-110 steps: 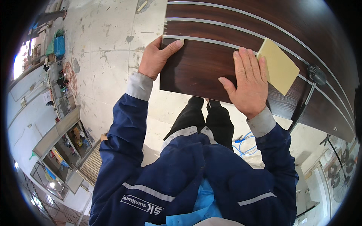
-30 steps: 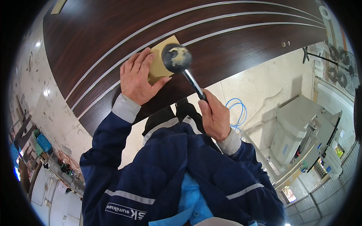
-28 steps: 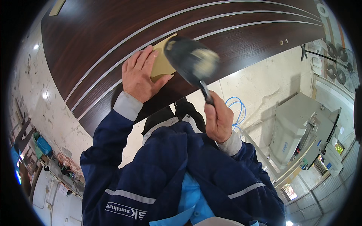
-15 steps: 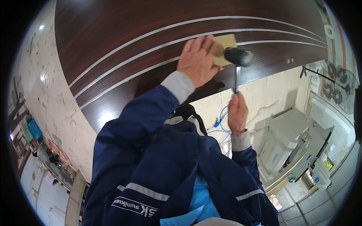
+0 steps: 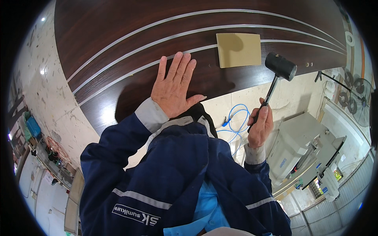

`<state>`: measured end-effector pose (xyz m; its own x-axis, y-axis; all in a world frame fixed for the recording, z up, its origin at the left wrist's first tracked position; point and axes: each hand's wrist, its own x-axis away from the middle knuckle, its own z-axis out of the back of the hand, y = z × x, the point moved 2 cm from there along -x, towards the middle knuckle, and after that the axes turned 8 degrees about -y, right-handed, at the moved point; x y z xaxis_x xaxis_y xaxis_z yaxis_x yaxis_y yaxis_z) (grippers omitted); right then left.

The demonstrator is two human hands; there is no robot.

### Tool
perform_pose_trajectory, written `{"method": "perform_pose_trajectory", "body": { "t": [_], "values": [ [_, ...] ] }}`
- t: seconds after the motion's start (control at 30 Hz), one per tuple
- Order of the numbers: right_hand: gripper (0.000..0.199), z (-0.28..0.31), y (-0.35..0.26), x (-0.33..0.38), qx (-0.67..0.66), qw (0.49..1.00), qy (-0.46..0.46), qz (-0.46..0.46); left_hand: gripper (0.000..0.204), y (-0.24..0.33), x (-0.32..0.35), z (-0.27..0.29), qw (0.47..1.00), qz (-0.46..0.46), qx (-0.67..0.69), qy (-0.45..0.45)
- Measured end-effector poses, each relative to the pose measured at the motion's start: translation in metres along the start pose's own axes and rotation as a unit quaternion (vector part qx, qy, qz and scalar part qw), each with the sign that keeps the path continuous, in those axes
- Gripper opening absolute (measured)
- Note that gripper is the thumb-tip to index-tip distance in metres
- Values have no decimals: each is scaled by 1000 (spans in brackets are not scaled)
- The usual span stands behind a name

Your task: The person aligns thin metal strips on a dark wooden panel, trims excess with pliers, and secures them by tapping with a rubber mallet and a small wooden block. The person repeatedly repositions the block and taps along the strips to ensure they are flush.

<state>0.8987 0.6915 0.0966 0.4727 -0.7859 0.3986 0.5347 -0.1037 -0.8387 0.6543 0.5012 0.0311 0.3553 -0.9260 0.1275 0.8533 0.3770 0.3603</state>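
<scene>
A dark brown wood-grain panel (image 5: 138,35) stretches across the top of the view, with three thin silvery strips (image 5: 165,38) running along it. My left hand (image 5: 171,87) is open, fingers spread, over the panel's near part; its fingertips reach the nearest strip. My right hand (image 5: 260,125) grips the handle of a black-headed rubber mallet (image 5: 280,67). The mallet's head is raised by the panel's near edge, to the right of a tan rectangular block (image 5: 239,50). This block lies across the nearest strip, and neither hand touches it.
A blue hose (image 5: 240,128) lies coiled on the pale floor between me and the panel. To the right are a grey-white machine (image 5: 289,151) and a standing fan (image 5: 360,98). A cluttered bench (image 5: 53,169) stands at the left. Two small holes show in the panel's right end.
My left hand has left the tan block and moved left along the panel. My right hand has drawn the mallet back to the right, away from the block.
</scene>
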Motion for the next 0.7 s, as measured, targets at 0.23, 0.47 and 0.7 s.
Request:
{"method": "perform_pose_trajectory", "body": {
  "t": [0.23,0.47,0.7],
  "values": [
    [55,0,0,4,-10,1000,-18,10,110,4,-14,6,998,20,-34,-57],
    [36,5,-10,13,10,999,-7,43,103,15,-44,26,999,11,-12,34],
    [47,12,-54,25,-29,927,93,361,92,16,-123,17,995,-57,-7,87]
  ]
}}
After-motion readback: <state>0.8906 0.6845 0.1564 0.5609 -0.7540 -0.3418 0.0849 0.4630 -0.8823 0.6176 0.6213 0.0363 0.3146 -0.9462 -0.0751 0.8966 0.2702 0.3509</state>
